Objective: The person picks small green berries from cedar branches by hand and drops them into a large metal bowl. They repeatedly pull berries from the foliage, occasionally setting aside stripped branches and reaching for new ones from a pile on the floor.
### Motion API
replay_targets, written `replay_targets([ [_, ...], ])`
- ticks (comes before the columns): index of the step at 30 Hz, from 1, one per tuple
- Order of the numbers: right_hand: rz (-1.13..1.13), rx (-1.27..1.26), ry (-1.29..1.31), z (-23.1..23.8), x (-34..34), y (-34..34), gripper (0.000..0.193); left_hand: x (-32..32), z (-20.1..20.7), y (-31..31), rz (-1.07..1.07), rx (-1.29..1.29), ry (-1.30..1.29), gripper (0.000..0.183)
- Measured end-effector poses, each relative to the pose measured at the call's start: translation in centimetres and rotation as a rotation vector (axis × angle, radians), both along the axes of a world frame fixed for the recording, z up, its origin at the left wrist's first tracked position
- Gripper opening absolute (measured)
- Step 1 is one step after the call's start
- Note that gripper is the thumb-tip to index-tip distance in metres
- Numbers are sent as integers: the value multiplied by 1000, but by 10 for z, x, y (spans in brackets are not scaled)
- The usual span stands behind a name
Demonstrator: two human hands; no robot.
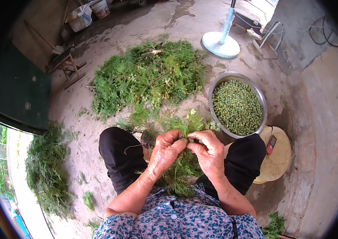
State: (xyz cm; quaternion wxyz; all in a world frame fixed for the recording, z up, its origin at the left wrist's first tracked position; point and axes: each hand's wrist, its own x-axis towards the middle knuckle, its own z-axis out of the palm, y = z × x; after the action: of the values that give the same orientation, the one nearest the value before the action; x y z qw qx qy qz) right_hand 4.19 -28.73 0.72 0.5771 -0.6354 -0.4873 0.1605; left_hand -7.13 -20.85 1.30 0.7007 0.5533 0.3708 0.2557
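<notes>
Nearer the body than the bowl [252,83] and left of it, a sprig [186,126] sits pinched by left hand [165,151] and right hand [209,152], fingertips close together, forearms slanting inward.

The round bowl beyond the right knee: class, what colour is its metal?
The bowl is silver-grey, seen best in the head view.

Head-worn fisheye cam (L of pair), looking steeply down & slightly fwd from head height. Pic upright, unmirrored. L hand [168,150] & R hand [208,149] fairly close to lens, nr ctr; forearms [131,195] run up from btm. V. wide angle: floor [81,153] spreads to top, wall [324,95] bows at R, corners black.
</notes>
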Motion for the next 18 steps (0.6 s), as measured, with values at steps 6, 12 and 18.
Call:
replay_targets([
  [6, 249, -52, 1113, 11, 9, -15, 9, -3, -2, -1, 43, -81, -11, 9],
  [12, 268, -36, 1217, 15, 8, -16, 16, -4, -3, -1, 81, -271, -202, 10],
  [18, 275, -34, 1190, 5, 3, -13, 20, -3, -14, 0, 52, -251, -258, 12],
])
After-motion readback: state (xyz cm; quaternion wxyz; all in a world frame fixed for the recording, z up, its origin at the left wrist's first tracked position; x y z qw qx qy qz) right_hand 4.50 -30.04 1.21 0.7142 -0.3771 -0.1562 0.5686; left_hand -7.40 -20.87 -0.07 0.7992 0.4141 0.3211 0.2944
